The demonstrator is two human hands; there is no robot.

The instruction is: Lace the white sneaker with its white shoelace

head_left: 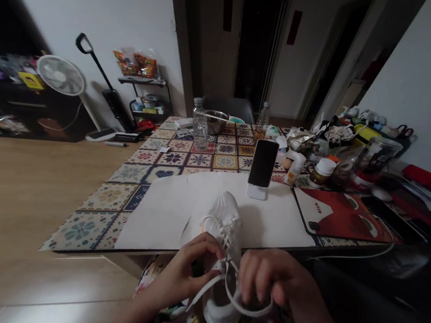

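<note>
A white lace-up shoe (pixel 228 211) points away from me, its toe over a white sheet at the table's near edge and its heel close to my lap. My left hand (pixel 194 267) is closed at the shoe's left side, thumb and fingertips pinching a white shoelace (pixel 203 290) near the top eyelets. On the other side, my right hand (pixel 268 279) has its fingers curled around the lace, which loops down in front of the shoe's opening. The right fingertips are partly hidden. Lacing crosses the tongue between both hands.
A phone (pixel 263 163) stands upright on a small white stand beyond the shoe. The white sheet (pixel 166 211) covers part of the patterned tablecloth (pixel 113 189). A clear bottle (pixel 200 126), jars (pixel 322 170) and a red printed mat (pixel 342 214) lie around; a cable crosses the right edge.
</note>
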